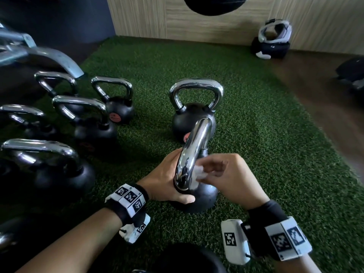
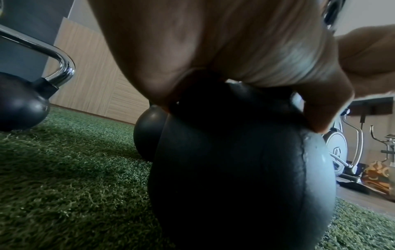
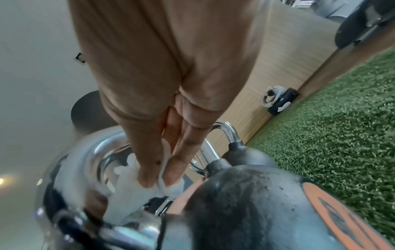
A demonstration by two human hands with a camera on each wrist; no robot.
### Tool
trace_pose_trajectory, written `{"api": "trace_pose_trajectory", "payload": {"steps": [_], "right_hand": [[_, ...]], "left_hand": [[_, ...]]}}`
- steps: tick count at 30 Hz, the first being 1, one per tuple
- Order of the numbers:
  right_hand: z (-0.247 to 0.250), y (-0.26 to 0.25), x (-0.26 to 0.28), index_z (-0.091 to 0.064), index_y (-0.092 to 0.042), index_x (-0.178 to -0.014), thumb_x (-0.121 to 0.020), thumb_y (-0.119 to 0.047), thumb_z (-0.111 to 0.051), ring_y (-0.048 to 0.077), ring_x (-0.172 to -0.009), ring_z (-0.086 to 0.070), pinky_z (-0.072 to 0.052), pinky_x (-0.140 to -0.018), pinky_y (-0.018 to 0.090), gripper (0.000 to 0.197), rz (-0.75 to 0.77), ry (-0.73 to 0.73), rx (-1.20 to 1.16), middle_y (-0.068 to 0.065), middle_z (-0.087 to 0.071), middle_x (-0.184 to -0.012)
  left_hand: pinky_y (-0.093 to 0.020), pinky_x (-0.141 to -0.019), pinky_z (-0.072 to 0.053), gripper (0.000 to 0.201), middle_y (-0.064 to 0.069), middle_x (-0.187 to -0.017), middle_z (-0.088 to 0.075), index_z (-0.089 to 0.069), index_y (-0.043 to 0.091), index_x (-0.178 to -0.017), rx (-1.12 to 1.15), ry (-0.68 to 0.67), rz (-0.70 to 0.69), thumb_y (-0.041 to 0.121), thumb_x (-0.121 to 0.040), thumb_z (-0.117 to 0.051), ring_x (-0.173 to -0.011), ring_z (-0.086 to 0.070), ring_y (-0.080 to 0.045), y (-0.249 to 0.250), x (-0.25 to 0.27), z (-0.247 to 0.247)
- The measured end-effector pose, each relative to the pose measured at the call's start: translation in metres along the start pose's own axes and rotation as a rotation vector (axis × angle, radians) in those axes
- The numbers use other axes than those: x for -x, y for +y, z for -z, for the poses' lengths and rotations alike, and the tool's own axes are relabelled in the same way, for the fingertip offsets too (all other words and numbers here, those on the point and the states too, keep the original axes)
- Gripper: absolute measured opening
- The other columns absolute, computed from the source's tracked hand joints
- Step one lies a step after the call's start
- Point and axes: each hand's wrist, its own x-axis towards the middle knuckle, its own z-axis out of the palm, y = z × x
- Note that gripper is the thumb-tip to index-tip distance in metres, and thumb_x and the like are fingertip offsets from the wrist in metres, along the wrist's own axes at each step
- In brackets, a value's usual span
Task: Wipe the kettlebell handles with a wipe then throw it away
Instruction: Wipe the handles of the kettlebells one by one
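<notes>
A black kettlebell (image 1: 199, 198) with a chrome handle (image 1: 194, 152) stands on the green turf right in front of me. My left hand (image 1: 167, 180) grips it at the foot of the handle, thumb on the black ball (image 2: 235, 169). My right hand (image 1: 222, 174) pinches a crumpled white wipe (image 1: 199, 173) and presses it against the handle's right side. In the right wrist view the wipe (image 3: 136, 182) sits bunched under the fingertips (image 3: 147, 177) against the chrome. A second kettlebell (image 1: 194, 107) stands just behind.
Several more chrome-handled kettlebells (image 1: 86, 119) line the left side beside a rack foot (image 1: 59, 62). A headset on a black case (image 1: 271, 40) sits by the wooden wall at the back right. Wood floor borders the turf (image 1: 275, 134) on the right.
</notes>
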Motion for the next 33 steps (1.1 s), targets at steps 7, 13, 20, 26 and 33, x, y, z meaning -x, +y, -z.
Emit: {"api": "trace_pose_trajectory", "payload": {"steps": [7, 13, 20, 26, 33], "right_hand": [[-0.007, 0.006, -0.009, -0.078, -0.032, -0.099, -0.086, -0.001, -0.075, -0.002, -0.088, -0.072, -0.053, -0.083, 0.021, 0.034, 0.072, -0.100, 0.181, -0.019, -0.076, -0.090], [-0.004, 0.005, -0.009, -0.080, -0.014, -0.106, -0.089, -0.002, -0.074, 0.025, -0.099, -0.076, -0.056, -0.098, 0.052, 0.021, 0.034, -0.158, -0.111, 0.002, -0.080, -0.105], [-0.006, 0.012, -0.017, -0.067, 0.006, -0.104, -0.086, 0.012, -0.069, 0.036, -0.095, -0.073, -0.060, -0.091, 0.040, 0.019, 0.055, -0.248, -0.434, 0.023, -0.075, -0.109], [-0.024, 0.016, -0.031, -0.064, 0.007, -0.097, -0.075, 0.010, -0.080, 0.031, -0.080, -0.075, -0.063, -0.073, 0.038, 0.028, -0.019, -0.037, -0.918, 0.027, -0.073, -0.098], [-0.023, 0.012, -0.037, -0.060, 0.001, -0.089, -0.063, 0.005, -0.089, 0.035, -0.093, -0.073, -0.064, -0.080, 0.042, 0.039, 0.047, 0.062, -0.820, 0.038, -0.067, -0.117]], "left_hand": [[-0.025, -0.123, -0.029, 0.131, 0.022, -0.148, -0.034, -0.010, 0.090, -0.120, -0.014, 0.018, 0.026, 0.019, -0.059, -0.101, -0.143, -0.034, 0.003, -0.003, 0.002, 0.000], [-0.021, -0.113, -0.041, 0.100, 0.012, -0.144, -0.054, -0.041, 0.042, -0.143, 0.061, -0.085, 0.090, 0.020, -0.063, -0.096, -0.136, -0.049, 0.003, 0.001, -0.003, -0.002], [-0.041, -0.122, -0.036, 0.118, 0.011, -0.158, -0.039, -0.022, 0.068, -0.139, 0.056, -0.025, 0.097, 0.028, -0.058, -0.097, -0.147, -0.039, -0.008, 0.006, -0.002, -0.003], [-0.046, -0.120, -0.038, 0.115, 0.006, -0.151, -0.042, -0.025, 0.069, -0.136, 0.025, 0.027, 0.062, 0.035, -0.053, -0.096, -0.145, -0.041, -0.014, 0.005, -0.002, 0.000], [-0.038, -0.122, -0.033, 0.127, 0.049, -0.137, -0.027, -0.011, 0.088, -0.118, -0.073, 0.007, 0.035, 0.024, -0.054, -0.100, -0.143, -0.036, -0.007, 0.010, 0.000, 0.003]]}}
